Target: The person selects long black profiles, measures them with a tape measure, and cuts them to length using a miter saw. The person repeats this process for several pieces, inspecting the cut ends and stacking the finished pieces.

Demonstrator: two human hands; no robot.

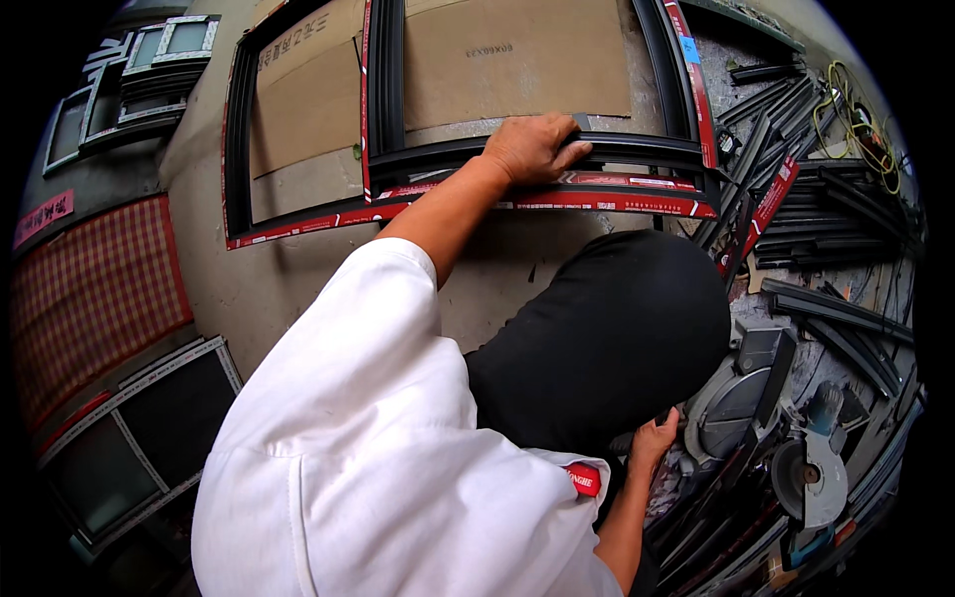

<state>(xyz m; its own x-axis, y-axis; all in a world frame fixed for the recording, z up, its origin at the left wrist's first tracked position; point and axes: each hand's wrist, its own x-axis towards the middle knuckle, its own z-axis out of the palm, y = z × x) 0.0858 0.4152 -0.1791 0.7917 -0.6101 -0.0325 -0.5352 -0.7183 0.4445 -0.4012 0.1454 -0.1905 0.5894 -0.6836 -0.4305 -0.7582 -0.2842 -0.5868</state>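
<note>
Some firmness helps: our left hand's [532,149] fingers curl over the frame [430,159]; our right hand's [652,440] we can't judge.

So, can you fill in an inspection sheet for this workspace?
Surface: grey floor, with small marks.
Job's things: red-edged dark frame; cardboard shows through its openings.
Clutter: dark strips piled at right; a round-bladed saw below them.
Hands: left hand closed over the frame's near rail; right hand low beside the black-trousered leg, grip unclear.
Cables: yellow-green cable, loosely looped at upper right.
Surroundings: red checked cloth and framed panels at left.
</note>
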